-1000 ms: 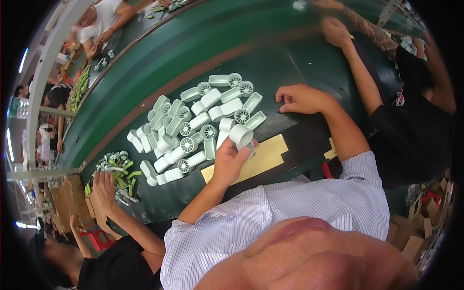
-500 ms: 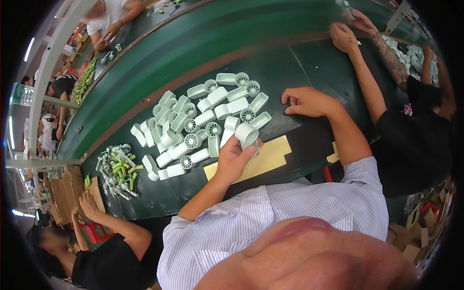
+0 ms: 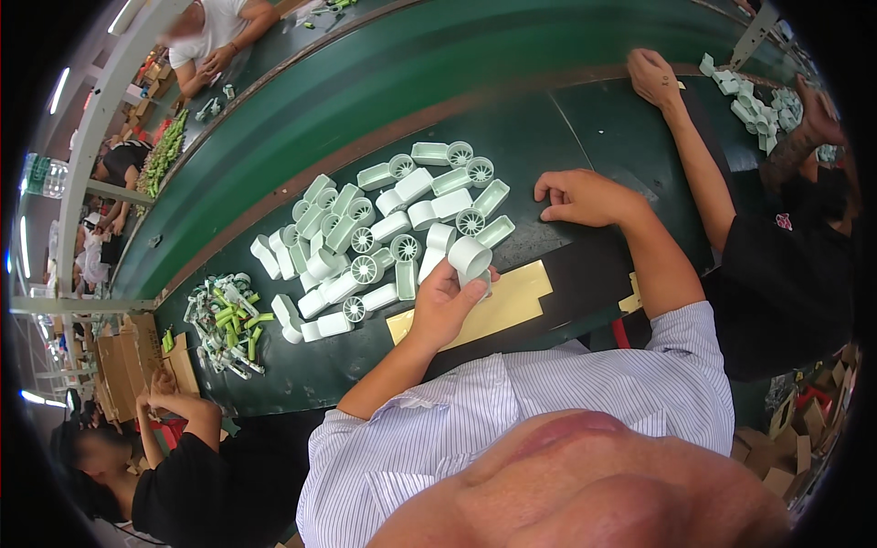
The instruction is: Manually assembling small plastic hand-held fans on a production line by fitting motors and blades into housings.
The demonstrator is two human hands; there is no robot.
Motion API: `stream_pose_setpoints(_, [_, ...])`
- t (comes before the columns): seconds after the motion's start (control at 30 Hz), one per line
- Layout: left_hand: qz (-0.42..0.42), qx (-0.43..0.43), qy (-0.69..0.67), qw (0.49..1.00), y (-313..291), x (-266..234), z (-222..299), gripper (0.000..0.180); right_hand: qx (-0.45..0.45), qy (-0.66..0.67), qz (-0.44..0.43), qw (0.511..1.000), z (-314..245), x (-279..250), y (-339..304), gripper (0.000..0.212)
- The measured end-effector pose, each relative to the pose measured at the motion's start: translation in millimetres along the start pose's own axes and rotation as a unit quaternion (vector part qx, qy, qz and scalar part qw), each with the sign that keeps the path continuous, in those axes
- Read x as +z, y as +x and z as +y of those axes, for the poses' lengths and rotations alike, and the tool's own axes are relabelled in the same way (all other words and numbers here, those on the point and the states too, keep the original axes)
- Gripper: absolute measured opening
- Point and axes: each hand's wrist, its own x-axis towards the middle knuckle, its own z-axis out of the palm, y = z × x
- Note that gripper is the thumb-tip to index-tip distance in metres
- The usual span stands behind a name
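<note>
My left hand (image 3: 445, 306) is closed on a pale green plastic housing (image 3: 470, 258), its round cup end pointing up and away from me. Beyond that hand lies a spread of similar pale green housings (image 3: 392, 226), several showing round ends with spoke-like ribs and others open box-shaped ends. On the dark green table to the right rests my right hand (image 3: 581, 197), its fingers loosely bent, with a gap between thumb and forefinger and nothing visible in it. Under and beside my left hand is a flat yellow sheet (image 3: 502, 301).
At the left lies a heap of small green and grey parts (image 3: 228, 324). A green conveyor belt (image 3: 301, 110) runs behind the table. Co-workers sit on both sides, one person's forearm (image 3: 690, 146) reaching onto the table at right. More pale green pieces (image 3: 754, 111) lie beyond it.
My hands and the held housing stay nearly in place. The right co-worker's tattooed arm has drawn back from the belt, and the left co-worker's hands have shifted.
</note>
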Motion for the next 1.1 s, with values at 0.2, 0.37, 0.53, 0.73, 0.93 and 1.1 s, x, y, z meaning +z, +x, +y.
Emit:
stream_pose_setpoints(0.2, [0.004, 0.001, 0.002, 1.000, 0.8, 1.0, 0.7, 0.032, -0.005, 0.003, 0.002, 1.000, 2.1, 0.2, 0.0, 0.030])
stream_pose_setpoints(0.37, [0.010, -0.002, 0.002, 1.000, 1.3, 1.8, 0.2, 0.032, 0.001, 0.008, -0.002, 1.000, 0.7, -1.0, -1.1, 0.030])
stream_pose_setpoints(0.53, [0.008, 0.000, 0.005, 1.000, 1.8, 1.5, -0.5, 0.032, 0.001, 0.001, -0.005, 1.000, 2.4, -0.9, -0.3, 0.030])
stream_pose_setpoints(0.73, [0.009, 0.001, 0.006, 1.000, 0.2, 2.5, 0.2, 0.031, -0.006, 0.003, -0.002, 1.000, 3.1, 0.1, 0.9, 0.031])
stream_pose_setpoints(0.93, [0.000, -0.003, 0.000, 1.000, 0.0, -0.7, -2.3, 0.033, -0.002, 0.004, -0.006, 1.000, 1.8, 0.0, 0.2, 0.031])
stream_pose_setpoints(1.1, [0.000, -0.004, 0.017, 1.000, -0.7, -1.0, -3.0, 0.037, -0.007, 0.001, 0.005, 1.000, 3.0, 1.9, 0.4, 0.029])
